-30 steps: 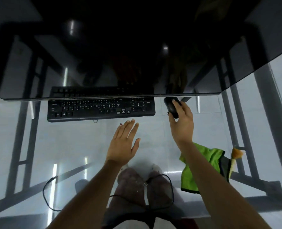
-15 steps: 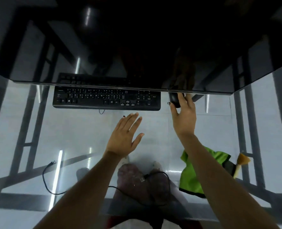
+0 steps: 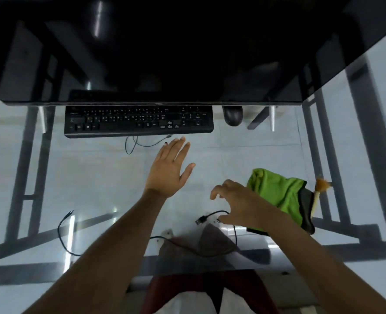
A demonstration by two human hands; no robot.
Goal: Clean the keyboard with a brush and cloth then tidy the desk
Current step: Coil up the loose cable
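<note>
A black keyboard [image 3: 138, 121] lies on the glass desk [image 3: 96, 177], tucked against the dark monitor's lower edge. To its right sits a black mouse [image 3: 233, 116], with no hand on it. A green cloth [image 3: 278, 193] is bunched at the right, and a small brush [image 3: 317, 196] with tan bristles lies just beyond it. My left hand [image 3: 169, 168] hovers flat with fingers spread, a little below the keyboard. My right hand [image 3: 237, 200] has its fingers apart and holds nothing; it is beside the cloth's left edge, above a black USB cable plug [image 3: 201, 220].
A large dark monitor [image 3: 164, 53] overhangs the back of the desk. A loose black cable [image 3: 63, 232] curls at the left, and another cable [image 3: 130, 145] trails from the keyboard. Dark desk frame bars show through the glass on both sides.
My right hand has let go of the mouse and drawn back toward me, to beside the green cloth. The left hand stays hovering below the keyboard.
</note>
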